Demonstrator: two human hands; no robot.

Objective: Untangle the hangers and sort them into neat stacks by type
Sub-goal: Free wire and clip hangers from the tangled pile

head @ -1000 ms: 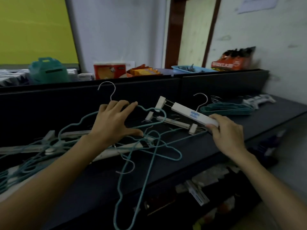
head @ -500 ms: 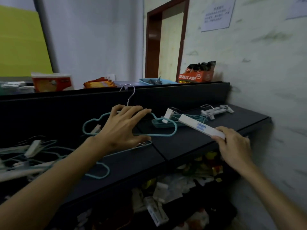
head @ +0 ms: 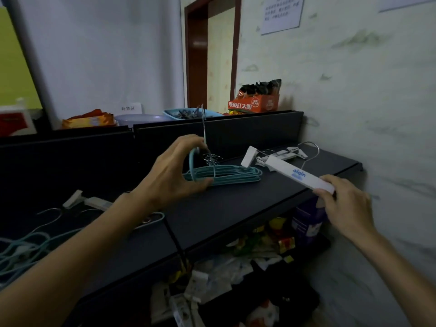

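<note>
Hangers of two kinds are being sorted on a dark tabletop (head: 236, 208) against a marbled wall. The landmark is a neat stack of teal wire hangers (head: 226, 177) lying flat near the middle of the tabletop, its long axis running left to right.

The left hand (head: 169, 175) is at the stack's left end. Its fingers (head: 188, 142) and thumb curl around one more teal wire hanger (head: 192, 161), held upright on edge with its metal hook (head: 203, 123) pointing up, touching or just above the stack; which cannot be told.

To the right of the stack, the right hand (head: 342, 204) pinches the near end of a white clip hanger (head: 290, 174) printed with blue lettering. Its long bar slants away from the hand toward a small pile of white clip hangers (head: 280, 155) behind and to the right of the teal stack. The right hand is the nearer one to that pile.

Far left of the stack, a tangle of teal and white hangers (head: 35, 239) waits unsorted. Judging by this, the sorting is partly done.
</note>
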